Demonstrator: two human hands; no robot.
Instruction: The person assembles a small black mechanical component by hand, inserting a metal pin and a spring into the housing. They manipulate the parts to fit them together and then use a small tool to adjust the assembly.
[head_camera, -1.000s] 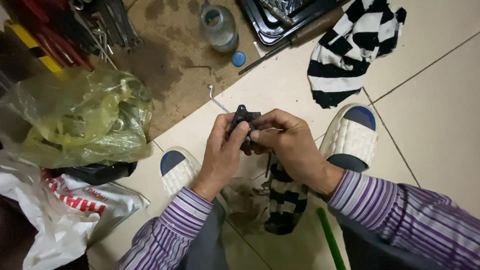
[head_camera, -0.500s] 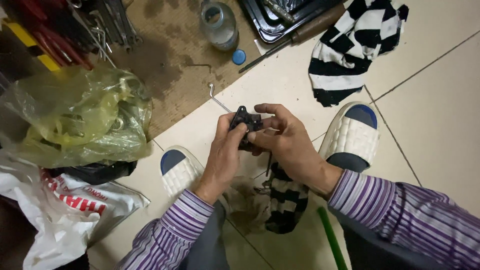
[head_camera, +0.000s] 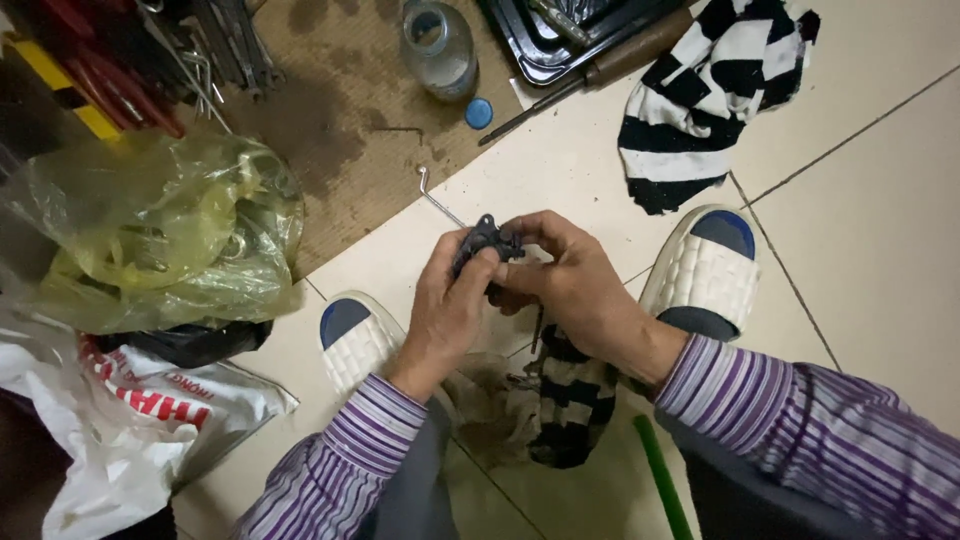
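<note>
Both of my hands hold a small dark metal part (head_camera: 487, 240) above the tiled floor, between my two white slippers. My left hand (head_camera: 447, 305) grips it from the left and below, thumb up against it. From the right, my right hand (head_camera: 575, 285) closes its fingers over the part's top edge. A dirty black-and-white striped rag (head_camera: 565, 400) lies on the floor just under my hands. A bent metal hex key (head_camera: 438, 196) lies on the tile a little beyond the part.
A yellow plastic bag (head_camera: 150, 240) and a white bag (head_camera: 110, 420) sit at left. Wrenches and red-handled tools (head_camera: 150, 50) lie at top left on brown matting. A plastic bottle (head_camera: 438, 45), blue cap (head_camera: 479, 113), black tray (head_camera: 560, 40), screwdriver (head_camera: 590, 75) and striped cloth (head_camera: 710, 100) lie beyond.
My hands have turned the small part slightly and shifted their grip on it. Everything on the floor stays where it was.
</note>
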